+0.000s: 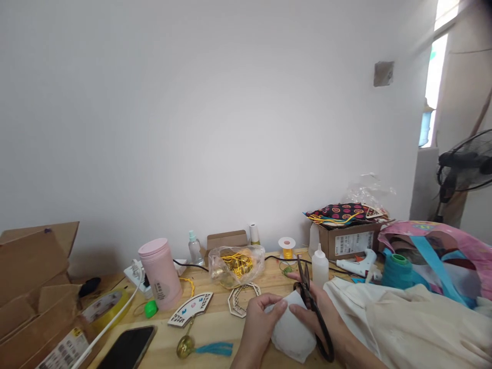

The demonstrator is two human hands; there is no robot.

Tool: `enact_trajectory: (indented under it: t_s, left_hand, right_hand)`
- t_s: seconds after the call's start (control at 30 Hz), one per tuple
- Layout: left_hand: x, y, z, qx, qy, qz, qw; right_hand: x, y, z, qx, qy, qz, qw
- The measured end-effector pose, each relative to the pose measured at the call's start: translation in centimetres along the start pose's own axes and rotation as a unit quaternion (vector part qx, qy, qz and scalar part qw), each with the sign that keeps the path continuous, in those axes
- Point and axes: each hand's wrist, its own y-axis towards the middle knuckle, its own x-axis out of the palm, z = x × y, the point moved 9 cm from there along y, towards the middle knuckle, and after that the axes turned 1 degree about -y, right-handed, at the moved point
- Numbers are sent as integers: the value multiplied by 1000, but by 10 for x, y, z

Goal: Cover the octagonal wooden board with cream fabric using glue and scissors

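A piece of white paper or cloth (294,333) with an uneven outline is pinched at its top edge between the fingers of my left hand (261,320). My right hand (326,307) grips the same white piece with its thumb. Black-handled scissors (321,323) also rest in the right hand, blades pointing up and away. Left of my hands lie a cut-out wooden fan shape (191,309) and a brass bell (186,346) with a blue tassel (213,349). An octagonal wooden frame (235,302) sits just beyond my left hand.
A white squeeze bottle (320,266), a glue gun (359,264) and cream cloth (418,323) are on the right. A plastic bag of bells and yellow cord (236,264) lies behind. Leftward are a pink cup (161,277), a phone (128,348), tape (105,307) and a cardboard box (34,287).
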Motion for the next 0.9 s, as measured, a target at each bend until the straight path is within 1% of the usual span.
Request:
enact_trajectory:
  t_s: [0.07,0.13,0.27,0.4,0.53,0.67,0.77,0.9]
  left_hand:
    - [-2,1,1,-2,-19,-4,1000]
    - [-1,3,2,-9,-45,-21,999]
    - [5,3,3,-32,-80,-48,995]
    - [8,1,2,-55,-92,-48,993]
    - [9,-2,1,-81,-91,-60,991]
    - [13,-4,1,-74,-81,-82,991]
    - [11,-2,-4,-65,-70,-70,993]
    - [-2,5,-10,-53,-46,-19,997]
  right_hand:
    - [2,1,7,25,35,-7,999]
    - [3,2,11,41,65,-11,997]
    - [-3,3,11,47,87,0,995]
    - [-5,2,10,50,123,1,991]
    - [-4,2,9,50,107,-5,993]
    - [-1,1,6,30,69,-23,997]
    - [5,-1,4,24,72,-47,996]
    - [12,-5,-1,16,75,-69,995]
